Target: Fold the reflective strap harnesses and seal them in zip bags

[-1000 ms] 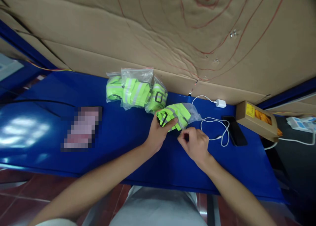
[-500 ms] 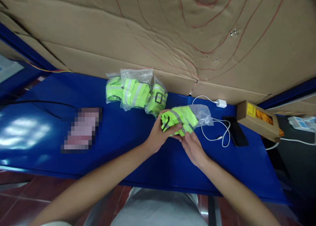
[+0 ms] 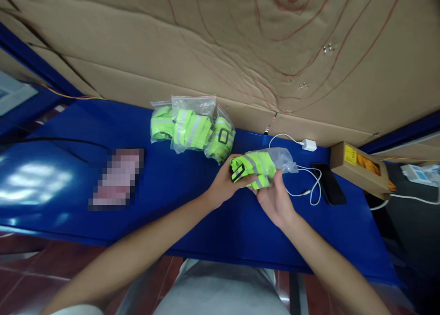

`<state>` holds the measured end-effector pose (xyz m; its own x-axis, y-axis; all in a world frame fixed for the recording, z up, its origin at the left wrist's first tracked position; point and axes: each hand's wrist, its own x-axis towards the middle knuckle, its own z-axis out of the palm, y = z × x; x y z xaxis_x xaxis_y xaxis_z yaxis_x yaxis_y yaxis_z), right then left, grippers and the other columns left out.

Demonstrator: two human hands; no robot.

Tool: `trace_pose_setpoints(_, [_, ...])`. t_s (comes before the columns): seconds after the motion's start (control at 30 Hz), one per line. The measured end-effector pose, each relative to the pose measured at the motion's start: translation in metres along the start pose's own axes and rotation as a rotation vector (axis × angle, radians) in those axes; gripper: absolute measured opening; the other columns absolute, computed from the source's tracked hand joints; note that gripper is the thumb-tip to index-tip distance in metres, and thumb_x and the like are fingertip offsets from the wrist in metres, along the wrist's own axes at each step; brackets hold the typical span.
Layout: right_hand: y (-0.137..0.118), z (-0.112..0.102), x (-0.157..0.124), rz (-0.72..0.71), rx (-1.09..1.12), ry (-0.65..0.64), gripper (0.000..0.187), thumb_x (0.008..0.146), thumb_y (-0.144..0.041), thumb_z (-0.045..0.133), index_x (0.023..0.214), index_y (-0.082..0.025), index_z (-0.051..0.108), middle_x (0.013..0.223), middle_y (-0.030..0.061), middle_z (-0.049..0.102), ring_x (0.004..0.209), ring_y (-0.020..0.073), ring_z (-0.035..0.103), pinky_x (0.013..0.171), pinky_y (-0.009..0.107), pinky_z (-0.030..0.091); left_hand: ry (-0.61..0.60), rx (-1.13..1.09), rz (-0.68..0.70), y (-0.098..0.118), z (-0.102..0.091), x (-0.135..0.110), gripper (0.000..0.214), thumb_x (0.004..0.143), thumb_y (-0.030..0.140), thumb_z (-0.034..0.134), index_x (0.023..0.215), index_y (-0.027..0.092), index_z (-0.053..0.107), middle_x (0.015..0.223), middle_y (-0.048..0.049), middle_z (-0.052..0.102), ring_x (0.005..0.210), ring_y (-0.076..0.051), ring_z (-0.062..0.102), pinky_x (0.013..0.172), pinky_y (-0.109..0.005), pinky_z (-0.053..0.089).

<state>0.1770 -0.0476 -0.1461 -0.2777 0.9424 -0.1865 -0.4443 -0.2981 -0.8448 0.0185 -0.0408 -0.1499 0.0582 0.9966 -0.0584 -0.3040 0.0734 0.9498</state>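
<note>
A folded neon-green reflective strap [image 3: 253, 167] sits partly inside a clear plastic bag [image 3: 283, 158], held just above the blue table [image 3: 172, 186]. My left hand [image 3: 225, 186] is closed around the strap's left end, where a black buckle shows. From below, my right hand [image 3: 275, 200] cups the strap and the bag, thumb on top. Several bagged green straps [image 3: 192, 129] lie in a pile behind and to the left.
A white charger and cable [image 3: 304, 168] and a black phone [image 3: 328, 183] lie to the right. A brown cardboard box [image 3: 360, 166] stands at the table's right end. A blurred pink patch [image 3: 117, 177] lies at the left. Cardboard sheeting [image 3: 240, 53] backs the table.
My right hand went from pinching at the bag's edge to cupping the strap from below. The strap and bag rose off the table and shifted slightly right.
</note>
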Motion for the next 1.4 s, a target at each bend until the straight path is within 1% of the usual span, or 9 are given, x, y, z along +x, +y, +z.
trace_pose_setpoints(0.2, [0.004,-0.008,0.006,0.023,-0.12,0.128,0.05,0.083,-0.055,0.081,0.122,-0.026,0.071,0.119,0.0052,0.078,0.112,0.0252,0.072,0.098,0.038,0.06,-0.023,0.075,0.052,-0.006,-0.003,0.001,0.067,0.063,0.033,0.096,0.118,0.024,0.06,0.104,-0.0022,0.066,0.097,-0.021,0.063,0.086,-0.033,0.052])
trace_pose_setpoints(0.4, [-0.013,-0.02,0.008,0.018,-0.257,0.11,0.043,0.077,-0.045,0.089,0.11,-0.021,0.076,0.112,0.0066,0.08,0.107,0.027,0.075,0.098,0.038,0.058,-0.048,0.056,0.026,-0.003,-0.004,0.003,0.062,0.065,0.034,0.095,0.116,0.024,0.061,0.102,-0.0029,0.066,0.094,-0.022,0.063,0.083,-0.033,0.051])
trace_pose_setpoints(0.57, [-0.026,-0.027,0.008,-0.042,-0.49,0.099,0.051,0.077,-0.047,0.089,0.117,-0.02,0.075,0.114,0.0075,0.08,0.106,0.0288,0.075,0.101,0.043,0.057,-0.084,0.05,0.049,0.0,-0.005,0.005,0.06,0.063,0.033,0.096,0.112,0.023,0.064,0.097,-0.0023,0.067,0.09,-0.022,0.063,0.081,-0.033,0.051])
trace_pose_setpoints(0.67, [-0.016,-0.024,0.006,-0.07,-0.454,0.081,0.05,0.082,-0.056,0.082,0.118,-0.022,0.074,0.116,0.007,0.079,0.108,0.0275,0.074,0.104,0.043,0.055,0.008,-0.018,0.032,0.001,-0.002,0.002,0.063,0.063,0.034,0.096,0.114,0.023,0.062,0.102,-0.0019,0.067,0.096,-0.022,0.063,0.085,-0.033,0.051])
trace_pose_setpoints(0.87, [0.008,-0.008,0.002,-0.027,-0.253,0.01,0.046,0.09,-0.062,0.071,0.12,-0.027,0.07,0.128,0.0045,0.073,0.107,0.0244,0.072,0.093,0.04,0.061,0.113,-0.131,0.021,-0.003,0.006,-0.003,0.063,0.068,0.033,0.093,0.119,0.026,0.056,0.107,-0.0005,0.065,0.104,-0.021,0.062,0.089,-0.031,0.052])
trace_pose_setpoints(1.03, [0.018,-0.001,0.001,-0.039,-0.215,0.029,0.054,0.086,-0.072,0.068,0.115,-0.027,0.07,0.116,0.0058,0.077,0.111,0.0264,0.071,0.096,0.042,0.06,0.027,-0.125,-0.047,-0.008,0.009,-0.007,0.066,0.072,0.037,0.09,0.126,0.027,0.054,0.108,-0.0023,0.065,0.102,-0.023,0.064,0.085,-0.034,0.056])
trace_pose_setpoints(1.23, [0.014,-0.009,0.005,-0.026,-0.204,0.096,0.051,0.084,-0.067,0.074,0.116,-0.027,0.07,0.114,0.0062,0.077,0.108,0.0276,0.073,0.092,0.042,0.061,-0.164,-0.157,-0.042,0.001,0.005,-0.008,0.086,0.061,0.026,0.097,0.135,0.03,0.055,0.132,-0.0072,0.063,0.126,-0.029,0.06,0.106,-0.041,0.051])
trace_pose_setpoints(1.3, [0.012,-0.011,0.007,-0.03,-0.211,0.13,0.051,0.084,-0.065,0.074,0.116,-0.026,0.07,0.113,0.0061,0.078,0.106,0.0283,0.074,0.093,0.044,0.061,-0.24,-0.227,-0.077,0.006,0.003,-0.007,0.086,0.059,0.033,0.099,0.135,0.03,0.058,0.14,-0.0072,0.061,0.134,-0.03,0.057,0.11,-0.041,0.048])
trace_pose_setpoints(1.4, [0.009,-0.012,0.007,-0.089,-0.336,0.085,0.044,0.087,-0.061,0.074,0.112,-0.026,0.073,0.117,0.0047,0.077,0.114,0.0288,0.072,0.104,0.045,0.056,-0.156,-0.278,-0.097,0.009,0.0,-0.004,0.065,0.071,0.05,0.091,0.126,0.026,0.066,0.135,-0.0082,0.066,0.131,-0.031,0.059,0.107,-0.04,0.049])
